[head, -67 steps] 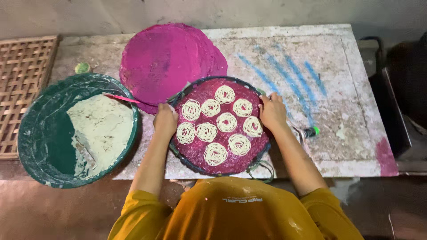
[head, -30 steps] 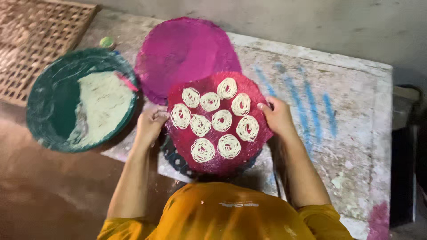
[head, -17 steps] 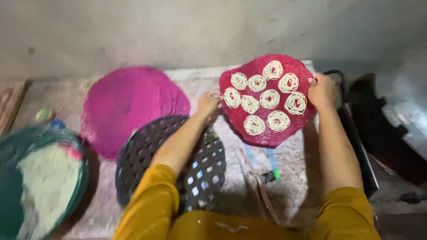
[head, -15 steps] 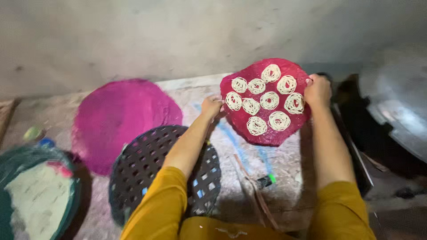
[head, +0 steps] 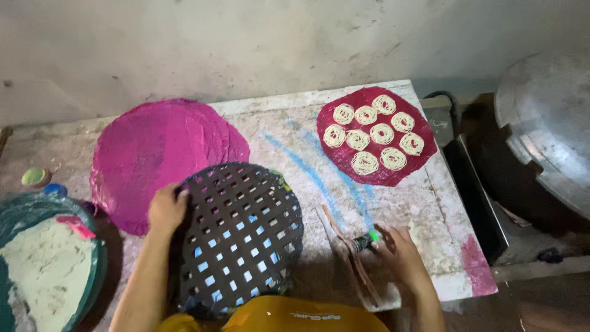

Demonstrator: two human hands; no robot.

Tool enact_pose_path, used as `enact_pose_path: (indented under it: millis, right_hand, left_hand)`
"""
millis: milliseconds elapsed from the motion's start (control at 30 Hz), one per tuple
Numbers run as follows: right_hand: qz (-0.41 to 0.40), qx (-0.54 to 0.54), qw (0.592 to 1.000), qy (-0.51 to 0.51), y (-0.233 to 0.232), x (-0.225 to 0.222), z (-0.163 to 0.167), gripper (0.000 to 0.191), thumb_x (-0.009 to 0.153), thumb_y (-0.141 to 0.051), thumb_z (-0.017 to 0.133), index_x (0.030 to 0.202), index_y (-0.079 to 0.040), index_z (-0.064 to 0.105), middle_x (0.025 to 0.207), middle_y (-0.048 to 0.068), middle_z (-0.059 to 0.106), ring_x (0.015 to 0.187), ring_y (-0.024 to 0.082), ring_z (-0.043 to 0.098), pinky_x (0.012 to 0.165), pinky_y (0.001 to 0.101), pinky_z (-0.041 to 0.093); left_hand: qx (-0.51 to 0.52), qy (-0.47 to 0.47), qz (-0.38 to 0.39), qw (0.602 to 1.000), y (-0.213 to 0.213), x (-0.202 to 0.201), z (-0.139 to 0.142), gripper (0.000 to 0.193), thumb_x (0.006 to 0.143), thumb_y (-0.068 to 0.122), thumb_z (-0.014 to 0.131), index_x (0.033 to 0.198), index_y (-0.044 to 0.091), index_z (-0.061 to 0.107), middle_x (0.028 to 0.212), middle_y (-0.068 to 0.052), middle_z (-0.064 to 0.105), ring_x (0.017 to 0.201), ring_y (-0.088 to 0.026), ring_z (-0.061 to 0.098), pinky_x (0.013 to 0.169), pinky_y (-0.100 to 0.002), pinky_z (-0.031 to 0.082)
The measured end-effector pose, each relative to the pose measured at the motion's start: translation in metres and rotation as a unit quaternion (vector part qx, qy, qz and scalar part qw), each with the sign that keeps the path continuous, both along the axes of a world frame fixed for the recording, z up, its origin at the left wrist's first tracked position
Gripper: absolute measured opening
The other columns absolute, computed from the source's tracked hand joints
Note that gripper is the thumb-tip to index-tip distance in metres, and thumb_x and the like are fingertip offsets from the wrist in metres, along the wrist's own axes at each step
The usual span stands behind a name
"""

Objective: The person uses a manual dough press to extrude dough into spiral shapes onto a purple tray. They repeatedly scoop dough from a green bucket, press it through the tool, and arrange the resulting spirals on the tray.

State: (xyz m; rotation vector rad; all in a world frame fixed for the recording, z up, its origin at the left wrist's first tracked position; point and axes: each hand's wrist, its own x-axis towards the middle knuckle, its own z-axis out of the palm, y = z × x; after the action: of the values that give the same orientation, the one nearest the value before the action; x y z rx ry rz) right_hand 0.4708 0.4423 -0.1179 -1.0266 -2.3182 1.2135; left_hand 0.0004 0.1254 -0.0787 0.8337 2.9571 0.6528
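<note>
Stone table [head: 430, 203], worn and streaked blue, bearing a stack of pink sheets [head: 160, 154] at left, a dark lattice tray [head: 239, 237] at front, and a red sheet [head: 376, 136] carrying nine noodle coils at right.

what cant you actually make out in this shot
- Right hand: what it grips is blurred; only a small green-tipped thing shows, head view.
- Green bowl: cut off by the left and bottom edges.
- Under the black grid tray: hidden but for its holes.
- Left hand: fingertips curl on the tray rim; grip unclear.
- Metal lid: cut off at right.
</note>
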Motion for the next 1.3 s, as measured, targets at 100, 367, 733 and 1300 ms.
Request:
enact_pose_path:
  millis: [100, 367, 733, 1300]
  right_hand:
    - [-0.027, 0.052, 0.998, -0.003, -0.035, 0.012, -0.007, 0.042, 0.086, -0.015, 0.074, 0.126, -0.006, 0.064, 0.111, 0.014, 0.062, 0.102, 0.026, 0.062, 0.087, 0.0381, 0.052]
    - [0.060, 0.018, 0.998, 0.011, -0.135, -0.054, -0.042, 0.054, 0.091, -0.024, 0.071, 0.137, -0.004, 0.054, 0.128, 0.022, 0.061, 0.110, 0.035, 0.064, 0.096, 0.0401, 0.050]
    - [-0.043, -0.300, 0.926, 0.224, -0.233, -0.125, -0.078, 0.077, 0.092, 0.001, 0.065, 0.160, -0.006, 0.029, 0.143, 0.014, 0.056, 0.125, 0.022, 0.058, 0.106, 0.0347, 0.047]
    - [-0.063, -0.589, 0.787, 0.171, -0.345, -0.136, -0.053, 0.054, 0.088, 0.000, 0.061, 0.139, -0.005, 0.046, 0.121, 0.010, 0.065, 0.099, 0.017, 0.068, 0.079, 0.0285, 0.055]
  left_hand:
    - [0.020, 0.056, 0.011, 0.998, -0.068, -0.009, -0.024, 0.045, 0.098, 0.038, 0.063, 0.129, 0.005, 0.067, 0.124, -0.025, 0.067, 0.118, -0.044, 0.061, 0.101, -0.052, 0.047]
    - [0.171, -0.096, 0.139, 0.971, -0.128, 0.008, -0.046, 0.039, 0.092, 0.028, 0.062, 0.128, 0.014, 0.062, 0.108, -0.019, 0.072, 0.101, -0.036, 0.070, 0.090, -0.047, 0.053]
    - [0.018, 0.165, -0.017, 0.986, -0.161, -0.046, -0.018, 0.035, 0.081, 0.007, 0.063, 0.113, 0.016, 0.075, 0.120, -0.013, 0.069, 0.110, -0.036, 0.064, 0.087, -0.049, 0.051]
    - [0.286, 0.141, 0.027, 0.948, -0.143, -0.064, 0.053, 0.015, 0.100, 0.024, 0.060, 0.109, 0.013, 0.056, 0.093, -0.015, 0.072, 0.086, -0.042, 0.069, 0.070, -0.053, 0.051]
